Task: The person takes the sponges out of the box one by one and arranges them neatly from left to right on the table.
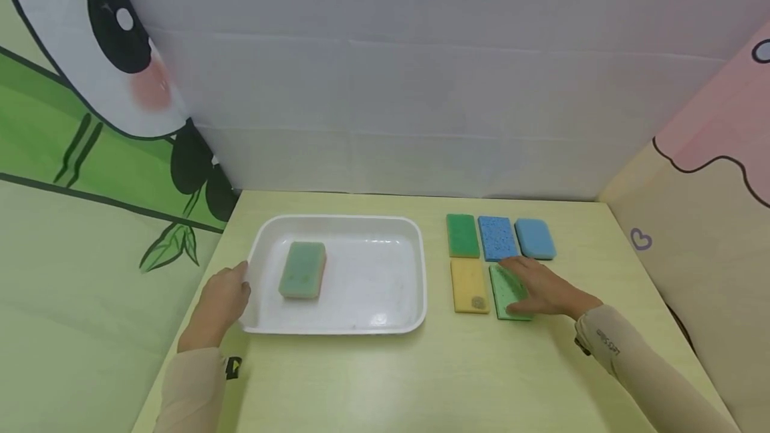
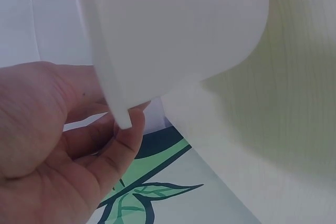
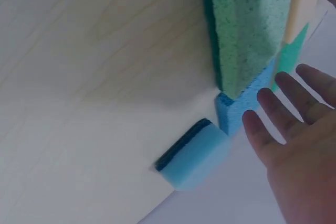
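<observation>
A white tray (image 1: 337,219) sits left of centre on the pale table and holds a green sponge with an orange underside (image 1: 303,270). My left hand (image 1: 222,299) grips the tray's left rim (image 2: 173,24), the thumb (image 2: 126,135) against the rim's lip. To the right lie several flat sponges: dark green (image 1: 462,235), speckled blue (image 1: 496,238), light blue (image 1: 535,238), yellow (image 1: 469,286) and speckled green (image 1: 504,293). My right hand (image 1: 535,286) lies over the speckled green sponge (image 3: 252,30), its fingers (image 3: 273,114) straight and spread, gripping nothing.
Printed cloth walls close in the table at the left, back and right. The light blue sponge (image 3: 194,156) has a dark scouring layer. Bare tabletop (image 1: 421,379) lies in front of the tray and sponges.
</observation>
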`<action>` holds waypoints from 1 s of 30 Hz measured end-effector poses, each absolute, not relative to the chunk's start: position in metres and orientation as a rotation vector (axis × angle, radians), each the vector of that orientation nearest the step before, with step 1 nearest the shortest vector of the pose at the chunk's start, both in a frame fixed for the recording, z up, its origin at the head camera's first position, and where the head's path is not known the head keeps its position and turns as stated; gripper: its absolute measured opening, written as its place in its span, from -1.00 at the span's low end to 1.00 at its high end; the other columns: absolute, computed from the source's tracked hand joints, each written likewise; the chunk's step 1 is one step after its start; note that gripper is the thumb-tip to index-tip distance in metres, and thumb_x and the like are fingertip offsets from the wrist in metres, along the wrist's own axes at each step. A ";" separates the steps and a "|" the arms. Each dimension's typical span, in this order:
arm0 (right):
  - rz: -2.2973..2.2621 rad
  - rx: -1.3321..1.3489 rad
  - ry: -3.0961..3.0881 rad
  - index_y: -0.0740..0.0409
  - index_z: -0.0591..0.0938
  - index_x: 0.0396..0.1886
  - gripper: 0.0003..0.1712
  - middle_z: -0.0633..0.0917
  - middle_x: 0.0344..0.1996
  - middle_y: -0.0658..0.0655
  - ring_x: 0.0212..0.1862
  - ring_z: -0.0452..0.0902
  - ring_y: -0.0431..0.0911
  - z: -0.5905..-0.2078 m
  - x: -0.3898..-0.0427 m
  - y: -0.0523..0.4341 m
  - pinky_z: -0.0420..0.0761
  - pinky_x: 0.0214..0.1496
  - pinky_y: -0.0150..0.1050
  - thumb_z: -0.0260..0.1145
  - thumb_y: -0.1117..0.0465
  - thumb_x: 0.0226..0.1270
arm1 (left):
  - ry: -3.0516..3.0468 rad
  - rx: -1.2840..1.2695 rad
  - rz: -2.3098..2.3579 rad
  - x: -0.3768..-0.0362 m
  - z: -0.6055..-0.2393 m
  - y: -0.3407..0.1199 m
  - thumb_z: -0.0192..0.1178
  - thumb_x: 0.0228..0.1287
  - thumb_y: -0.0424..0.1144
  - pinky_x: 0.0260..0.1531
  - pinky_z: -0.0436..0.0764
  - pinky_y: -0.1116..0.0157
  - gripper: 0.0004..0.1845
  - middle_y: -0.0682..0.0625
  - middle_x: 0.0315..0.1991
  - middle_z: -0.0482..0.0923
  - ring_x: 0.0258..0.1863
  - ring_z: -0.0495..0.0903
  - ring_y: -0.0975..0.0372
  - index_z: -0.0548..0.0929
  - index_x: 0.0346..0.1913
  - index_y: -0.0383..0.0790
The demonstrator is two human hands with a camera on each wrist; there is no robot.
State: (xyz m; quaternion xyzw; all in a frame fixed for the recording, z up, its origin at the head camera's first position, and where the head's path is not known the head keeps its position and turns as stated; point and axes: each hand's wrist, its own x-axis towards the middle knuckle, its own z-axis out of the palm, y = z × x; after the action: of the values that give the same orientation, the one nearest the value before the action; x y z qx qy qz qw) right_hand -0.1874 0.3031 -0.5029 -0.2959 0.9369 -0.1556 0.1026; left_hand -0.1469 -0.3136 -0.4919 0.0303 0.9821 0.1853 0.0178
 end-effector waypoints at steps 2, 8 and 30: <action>-0.414 -0.845 2.803 0.32 0.32 0.45 0.04 0.44 0.30 0.34 0.29 0.37 0.29 -0.498 -0.187 0.299 0.47 0.21 0.27 0.57 -0.07 0.10 | 3.060 0.107 0.581 -0.147 -0.492 -0.314 0.07 0.33 -0.52 -0.09 0.57 -0.23 -0.52 -0.58 -0.15 0.49 -0.11 0.53 -0.38 0.33 0.25 -0.74; -0.339 -0.725 2.849 0.41 0.33 0.41 -0.09 0.45 0.25 0.46 0.23 0.41 0.36 -0.477 -0.181 0.279 0.51 0.15 0.27 0.48 0.00 0.24 | 3.065 0.115 0.580 -0.147 -0.491 -0.314 0.06 0.33 -0.52 -0.09 0.57 -0.22 -0.52 -0.56 -0.17 0.50 -0.12 0.53 -0.37 0.33 0.24 -0.74; -0.252 -0.896 2.871 0.35 0.37 0.41 -0.07 0.52 0.21 0.31 0.16 0.51 0.18 -0.428 -0.200 0.156 0.57 0.17 0.08 0.44 -0.14 0.25 | 3.033 0.071 0.608 -0.145 -0.487 -0.312 0.05 0.36 -0.50 -0.02 0.56 -0.22 -0.50 -0.59 -0.08 0.48 -0.04 0.51 -0.37 0.30 0.30 -0.72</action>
State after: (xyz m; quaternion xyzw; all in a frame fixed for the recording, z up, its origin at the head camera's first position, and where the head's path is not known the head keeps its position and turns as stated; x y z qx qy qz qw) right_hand -0.2000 0.1558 -0.4276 -0.2965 0.9494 -0.0832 0.0619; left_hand -0.1452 -0.3124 -0.4875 0.0230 0.9800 0.1963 0.0238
